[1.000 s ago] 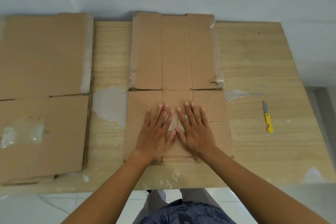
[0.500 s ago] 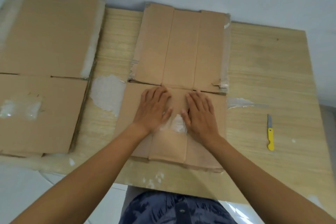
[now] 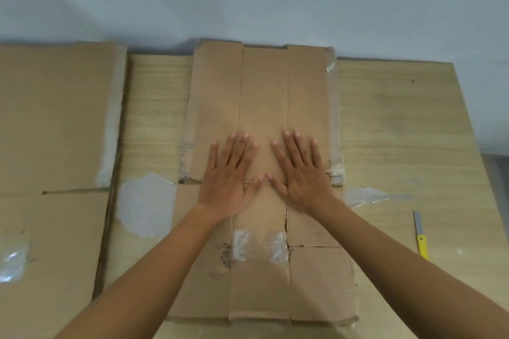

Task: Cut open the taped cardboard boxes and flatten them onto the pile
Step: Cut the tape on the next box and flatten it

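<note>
Flattened cardboard box (image 3: pixel 264 107), creased, tape-patched, under flat palms

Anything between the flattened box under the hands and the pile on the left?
Nothing visible. The left hand and right hand lie flat on the flattened box; only table with a flat white patch separates it from the pile. The yellow knife lies on its right.

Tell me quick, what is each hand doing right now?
Left hand: open, fingers straight, pressing flat on the flattened cardboard box.
Right hand: open, pressing flat on the same box, holding nothing.
</note>
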Motion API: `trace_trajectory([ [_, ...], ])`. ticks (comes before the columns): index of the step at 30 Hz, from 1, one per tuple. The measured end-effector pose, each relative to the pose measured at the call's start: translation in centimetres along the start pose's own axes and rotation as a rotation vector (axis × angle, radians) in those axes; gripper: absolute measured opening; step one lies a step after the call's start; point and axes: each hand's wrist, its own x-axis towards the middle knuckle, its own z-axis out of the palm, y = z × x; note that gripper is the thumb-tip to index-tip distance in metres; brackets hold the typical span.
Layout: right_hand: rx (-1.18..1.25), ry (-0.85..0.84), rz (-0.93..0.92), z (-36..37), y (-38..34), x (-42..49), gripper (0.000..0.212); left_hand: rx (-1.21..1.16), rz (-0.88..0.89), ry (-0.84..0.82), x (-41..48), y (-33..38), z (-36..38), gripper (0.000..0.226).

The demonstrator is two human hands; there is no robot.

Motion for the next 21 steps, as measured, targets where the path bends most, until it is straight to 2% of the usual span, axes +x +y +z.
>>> trace_trajectory([
  [3,0.094,0.127,0.043,-0.8,0.4,1.5,0.06,-0.05,0.037,0.041,1.4,-0.6,-0.4,0.063],
  [6,0.128,0.15,0.11,-1.2,0.8,4.6,0.058,-0.059,0.063,0.055,5.2,-1.6,-0.7,0.059],
  [13,0.11,-0.022,0.154,-2.6,3.9,13.5,0.081,-0.023,-0.006,-0.056,15.0,-4.9,-2.0,0.077],
  [19,-0.003,-0.112,0.105,-2.0,4.8,15.2,0.081,0.073,-0.006,-0.044,17.0,-5.5,-1.5,0.078],
  [21,0.019,-0.072,0.076,-2.2,5.3,15.8,0.078,0.037,0.005,-0.016,17.1,-5.5,-1.5,0.077],
])
